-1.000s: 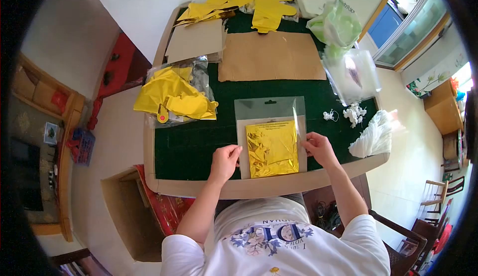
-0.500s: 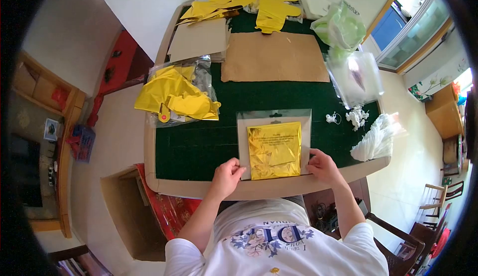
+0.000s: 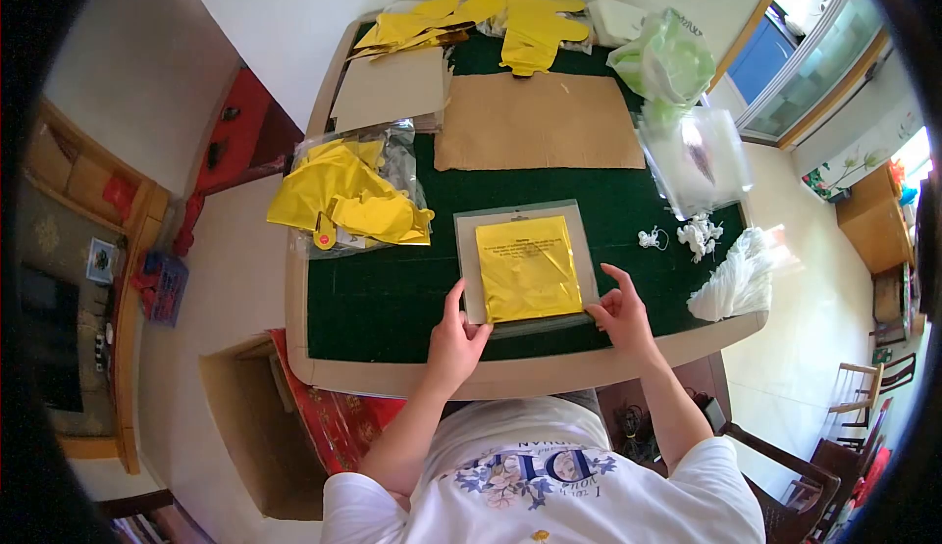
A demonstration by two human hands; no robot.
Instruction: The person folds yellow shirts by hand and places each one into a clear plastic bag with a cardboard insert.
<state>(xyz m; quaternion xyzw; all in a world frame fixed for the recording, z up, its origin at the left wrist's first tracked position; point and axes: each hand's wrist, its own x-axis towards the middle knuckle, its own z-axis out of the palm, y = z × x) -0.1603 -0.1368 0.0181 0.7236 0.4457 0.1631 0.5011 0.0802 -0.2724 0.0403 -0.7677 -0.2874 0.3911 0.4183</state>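
Observation:
A clear bag with a grey card and a folded gold foil packet lies slightly tilted on the green table top, near its front edge. My left hand touches the bag's lower left corner, index finger stretched up along the side and thumb at the corner. At the lower right corner is my right hand, its thumb on the bag's edge and its index finger raised apart. Dark print shows on the packet's upper part. Neither hand is wrapped round the bag.
Gold foil pieces in clear plastic lie left. Behind are a brown cardboard sheet, grey cards and more gold foil. Clear bags, a green plastic bag, white string and a white bundle lie right.
The bag with the gold packet has moved away from the table's front edge and turned a little. Both hands' index fingers have opened away from the thumbs.

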